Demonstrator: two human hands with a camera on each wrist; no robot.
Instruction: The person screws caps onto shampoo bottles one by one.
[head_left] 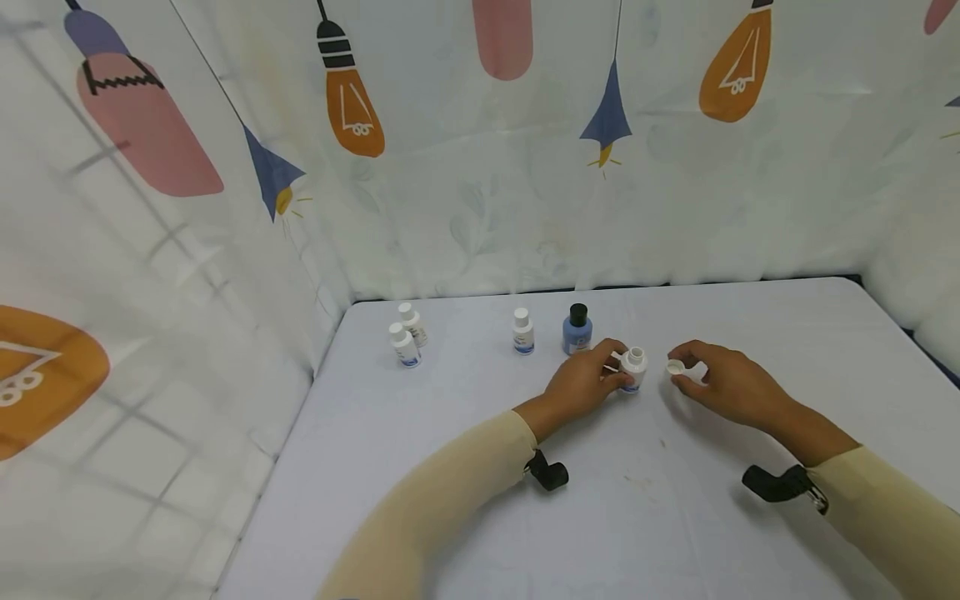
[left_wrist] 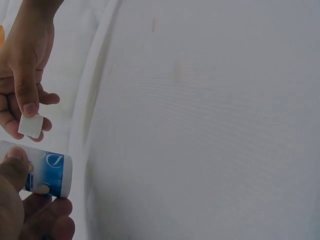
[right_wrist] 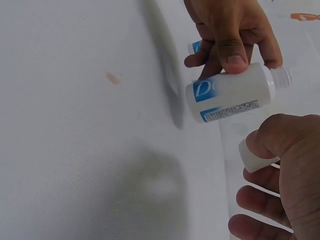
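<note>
My left hand (head_left: 583, 382) grips a small white bottle (head_left: 633, 367) with a blue-and-white label, its threaded neck uncovered and tilted a little. In the right wrist view the bottle (right_wrist: 235, 92) shows a barcode on its side. Just to the right, my right hand (head_left: 731, 385) pinches a white cap (head_left: 676, 367) between thumb and fingers, apart from the bottle's neck. The left wrist view shows the same cap (left_wrist: 31, 126) over the bottle (left_wrist: 47, 170).
A blue bottle with a black cap (head_left: 577, 329) stands behind my left hand. Left of it is a capped white bottle (head_left: 522, 332). Two more white bottles (head_left: 406, 346) stand near the table's left edge. A patterned curtain (head_left: 465, 192) hangs behind the white-covered table (head_left: 450, 467).
</note>
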